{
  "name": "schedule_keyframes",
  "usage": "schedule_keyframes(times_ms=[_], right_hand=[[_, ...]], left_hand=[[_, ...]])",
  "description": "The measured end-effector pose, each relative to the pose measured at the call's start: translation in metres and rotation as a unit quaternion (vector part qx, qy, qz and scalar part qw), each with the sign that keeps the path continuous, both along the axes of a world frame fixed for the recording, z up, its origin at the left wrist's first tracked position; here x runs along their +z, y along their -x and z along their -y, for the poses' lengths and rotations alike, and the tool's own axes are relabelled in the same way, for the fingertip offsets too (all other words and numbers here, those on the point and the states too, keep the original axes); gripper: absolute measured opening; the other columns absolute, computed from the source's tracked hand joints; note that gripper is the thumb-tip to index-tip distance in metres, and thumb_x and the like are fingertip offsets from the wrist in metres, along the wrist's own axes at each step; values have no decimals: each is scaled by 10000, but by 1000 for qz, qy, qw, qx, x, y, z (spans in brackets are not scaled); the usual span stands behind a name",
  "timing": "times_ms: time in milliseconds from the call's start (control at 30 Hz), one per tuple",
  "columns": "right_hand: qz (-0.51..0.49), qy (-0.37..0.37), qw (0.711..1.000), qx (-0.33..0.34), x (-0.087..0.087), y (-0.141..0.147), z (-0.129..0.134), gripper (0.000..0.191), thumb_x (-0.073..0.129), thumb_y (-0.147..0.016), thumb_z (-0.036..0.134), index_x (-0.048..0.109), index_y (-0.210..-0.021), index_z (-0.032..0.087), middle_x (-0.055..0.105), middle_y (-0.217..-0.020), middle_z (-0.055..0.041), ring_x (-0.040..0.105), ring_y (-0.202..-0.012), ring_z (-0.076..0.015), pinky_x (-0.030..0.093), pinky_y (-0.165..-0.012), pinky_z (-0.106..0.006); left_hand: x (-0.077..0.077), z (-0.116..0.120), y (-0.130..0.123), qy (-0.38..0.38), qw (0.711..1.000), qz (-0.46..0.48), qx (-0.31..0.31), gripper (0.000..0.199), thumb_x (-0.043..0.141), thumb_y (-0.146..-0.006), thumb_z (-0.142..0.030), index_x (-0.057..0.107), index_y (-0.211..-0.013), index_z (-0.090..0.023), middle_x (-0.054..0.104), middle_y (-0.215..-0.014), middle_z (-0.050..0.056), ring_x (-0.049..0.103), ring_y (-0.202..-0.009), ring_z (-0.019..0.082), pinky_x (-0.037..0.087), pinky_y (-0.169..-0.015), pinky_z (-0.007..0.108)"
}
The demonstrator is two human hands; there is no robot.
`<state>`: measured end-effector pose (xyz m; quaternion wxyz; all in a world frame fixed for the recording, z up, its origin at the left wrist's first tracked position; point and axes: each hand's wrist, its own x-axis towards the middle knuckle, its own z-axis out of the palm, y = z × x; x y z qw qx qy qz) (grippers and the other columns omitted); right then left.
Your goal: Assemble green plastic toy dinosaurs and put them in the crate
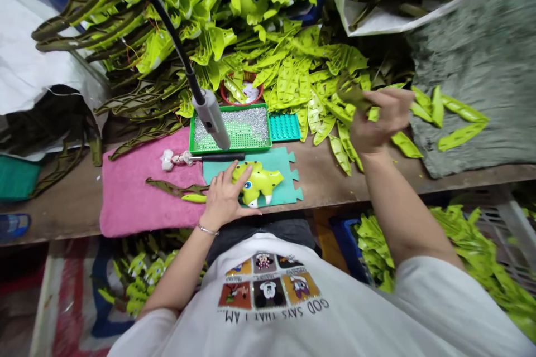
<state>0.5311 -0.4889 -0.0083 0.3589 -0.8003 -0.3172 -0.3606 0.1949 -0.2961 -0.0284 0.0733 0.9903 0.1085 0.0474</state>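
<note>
A lime-green toy piece [268, 181] with a blue eye, dark spots and white tips lies on the teal foam mat [288, 164]. My left hand [225, 194] grips its left end, thumb along the lower edge and fingers over the top. Left of that hand, a long dark olive strip with a green part [195, 198] rests on the pink cloth [146, 178]. My right hand [383, 117] is raised over the green parts on the right, its fingers closed on a blurred dark olive piece [350, 92].
Behind the mat stand a green tray [230, 150] of small silvery screws, a teal ridged block [285, 127] and a red basket [240, 103]. A screwdriver [218, 157] lies before the tray. A grey tool [214, 122] hangs above. Green parts are heaped behind; more lie on grey cloth [473, 67].
</note>
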Motion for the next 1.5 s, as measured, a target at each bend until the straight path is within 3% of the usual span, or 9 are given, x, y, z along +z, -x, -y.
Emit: schedule_keyframes(times_ms=[167, 367, 600, 800, 900, 1000, 1167, 1333, 1500], right_hand=[[-29, -208, 976, 49, 15, 88, 21, 35, 585, -892, 281, 564, -919, 289, 619, -938, -71, 653, -942, -276, 513, -916, -524], [-258, -82, 959, 84, -46, 163, 44, 198, 488, -794, 189, 533, -982, 231, 637, -990, -86, 658, -984, -244, 539, -927, -474], [-268, 181, 934, 151, -51, 169, 58, 527, 592, -777, 296, 547, -1293, 199, 614, -1310, -157, 560, -1237, -331, 457, -1052, -548], [-253, 325, 900, 139, -45, 156, 42, 554, 517, -914, 335, 510, -1435, 147, 701, -1143, -183, 645, -1009, -337, 512, -918, -541], [-270, 279, 910, 143, -38, 144, 48, 623, 556, -879, 317, 468, -1474, 151, 680, -1183, -190, 647, -1068, -338, 525, -942, -535], [-345, 96, 921, 154, -27, 138, 50, 615, 604, -846, 351, 493, -1429, 189, 672, -1199, -162, 667, -1083, -308, 542, -962, -514], [-544, -158, 790, 236, -12, 165, 25, 454, 693, -794, 422, 590, -1209, 269, 714, -1148, -84, 677, -1135, -286, 519, -1037, -507], [-688, -155, 654, 274, -5, 191, 0, 523, 759, -711, 502, 599, -1156, 279, 742, -1156, -79, 677, -1147, -291, 561, -983, -482], [-726, -122, 600, 312, 0, 183, -5, 545, 771, -693, 559, 656, -1126, 250, 756, -1121, -94, 693, -1109, -303, 572, -954, -502]], left_hand=[[2, 1, -2, 12, 1000, -9, 6, 1146, 679, -624, -868, 410, -1547, -244, 417, -1527, 219, 535, -1143, 382, 399, -937, 447], [6, 7, -2, 11, 1000, -19, 20, 1095, 690, -693, -798, 362, -1570, -229, 380, -1551, 215, 512, -1161, 386, 389, -950, 456], [7, 12, -3, 24, 998, -29, 40, 1186, 718, -621, -834, 330, -1580, -255, 316, -1592, 208, 503, -1182, 406, 380, -963, 465], [6, 13, -2, 28, 999, -24, 36, 1078, 740, -695, -732, 343, -1575, -251, 408, -1502, 208, 516, -1168, 392, 387, -966, 456], [4, 14, 3, 40, 999, -2, 30, 1053, 732, -713, -710, 342, -1574, -244, 391, -1493, 209, 508, -1196, 397, 387, -982, 464], [5, 16, 9, 56, 997, 40, 25, 1022, 714, -737, -698, 343, -1570, -238, 348, -1506, 214, 472, -1258, 410, 387, -1003, 482], [7, 21, 15, 71, 994, 85, 25, 966, 712, -751, -687, 375, -1551, -265, 324, -1519, 193, 415, -1325, 405, 366, -1048, 502], [6, 21, 21, 69, 995, 70, 28, 906, 724, -761, -651, 411, -1535, -301, 297, -1544, 171, 375, -1363, 413, 345, -1074, 511], [12, 19, 24, 81, 995, 50, 21, 869, 747, -762, -593, 426, -1526, -331, 260, -1569, 156, 392, -1339, 415, 357, -1060, 517]])
